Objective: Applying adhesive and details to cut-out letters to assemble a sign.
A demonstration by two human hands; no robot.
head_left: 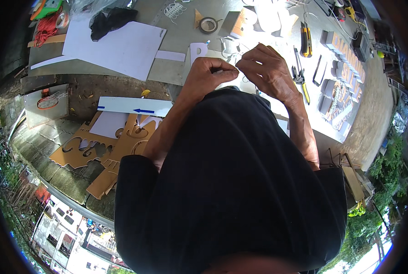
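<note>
Over the table's near edge, my left hand and my right hand meet at the fingertips. Thumb and forefinger of each are pinched together; whatever they grip is too small to make out. Just beyond my left hand lies a white cut-out letter. Thin white wire-like pieces are scattered past the fingertips, partly lost in glare. To the right of my right hand rest pliers with yellow-and-black handles, a yellow-and-black utility knife and dark tweezers.
Block letters line the table's right side. A tape roll, white sheets, a black plastic bag and red cord occupy the far and left parts. Cut cardboard and a small basketball hoop are at lower left.
</note>
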